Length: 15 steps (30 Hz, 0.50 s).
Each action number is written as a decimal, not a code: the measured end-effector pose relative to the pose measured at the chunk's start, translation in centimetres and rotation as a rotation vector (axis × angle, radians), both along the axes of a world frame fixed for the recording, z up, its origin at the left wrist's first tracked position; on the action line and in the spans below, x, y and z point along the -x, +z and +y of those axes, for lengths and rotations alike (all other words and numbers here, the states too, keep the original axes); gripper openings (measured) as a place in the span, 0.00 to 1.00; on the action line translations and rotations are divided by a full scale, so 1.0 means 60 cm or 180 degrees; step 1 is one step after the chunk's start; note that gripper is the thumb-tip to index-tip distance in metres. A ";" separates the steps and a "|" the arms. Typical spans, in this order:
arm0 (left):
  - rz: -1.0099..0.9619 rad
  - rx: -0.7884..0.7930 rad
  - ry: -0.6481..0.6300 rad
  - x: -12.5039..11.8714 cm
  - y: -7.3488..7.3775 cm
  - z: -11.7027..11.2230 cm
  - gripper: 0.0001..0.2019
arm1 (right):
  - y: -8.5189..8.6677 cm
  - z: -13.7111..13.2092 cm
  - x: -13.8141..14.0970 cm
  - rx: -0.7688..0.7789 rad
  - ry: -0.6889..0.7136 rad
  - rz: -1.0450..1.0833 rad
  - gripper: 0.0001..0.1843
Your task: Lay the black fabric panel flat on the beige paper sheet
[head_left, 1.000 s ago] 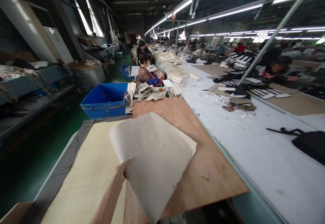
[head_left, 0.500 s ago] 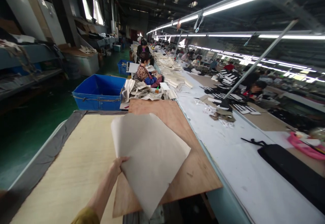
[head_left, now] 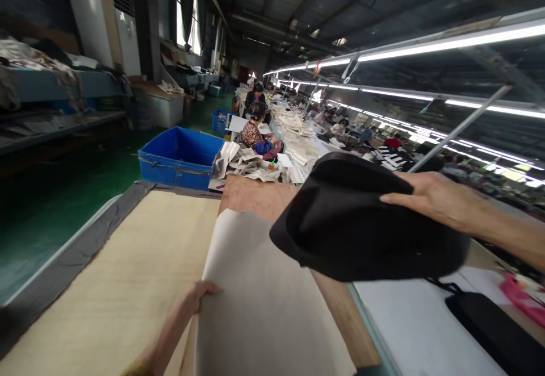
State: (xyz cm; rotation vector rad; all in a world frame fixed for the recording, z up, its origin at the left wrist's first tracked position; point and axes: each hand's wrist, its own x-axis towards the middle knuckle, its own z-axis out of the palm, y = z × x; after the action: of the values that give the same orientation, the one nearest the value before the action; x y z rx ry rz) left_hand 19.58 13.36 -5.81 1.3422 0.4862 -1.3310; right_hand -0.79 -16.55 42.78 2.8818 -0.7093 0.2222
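Observation:
My left hand (head_left: 201, 295) is closed on the left edge of a large beige sheet (head_left: 259, 302), fabric or paper, lying over a brown wooden board (head_left: 255, 193). Up at the right, my right hand (head_left: 432, 199) pinches the upper edge of a black curved panel (head_left: 357, 234), thumb on the near face. The panel sags in the air above the right part of the sheet and hides some of the board and the white table. Its exact material cannot be told.
A pale plywood sheet (head_left: 157, 251) is on the left, edged by grey cloth (head_left: 102, 228). Beyond stand a blue bin (head_left: 170, 166), heaped beige pieces (head_left: 247, 163) and a seated person (head_left: 255, 134). A black case-like item (head_left: 494, 319) lies on the white table (head_left: 392, 313) near a pink tray (head_left: 519, 296).
My right hand has come into view from the right with the black panel. The beige sheet has shifted nearer and downward, my left hand still on its edge. The view has turned slightly left.

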 end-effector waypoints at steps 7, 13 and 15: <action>-0.0038 0.0131 0.0160 0.007 0.014 -0.001 0.04 | -0.142 0.068 -0.108 0.0560 0.0500 -0.0050 0.07; -0.0037 0.0250 0.0179 0.004 0.018 0.002 0.03 | -0.236 0.078 -0.132 0.0201 0.0569 0.0259 0.07; 0.0013 0.0302 0.0119 0.001 0.018 0.005 0.02 | -0.239 0.067 -0.140 0.0006 0.0611 0.0427 0.08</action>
State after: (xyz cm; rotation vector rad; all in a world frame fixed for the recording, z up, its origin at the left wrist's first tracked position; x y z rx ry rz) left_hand 19.53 13.65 -4.72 1.2471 0.4433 -1.3104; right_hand 7.59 -12.50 28.45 2.9288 -0.4096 0.0519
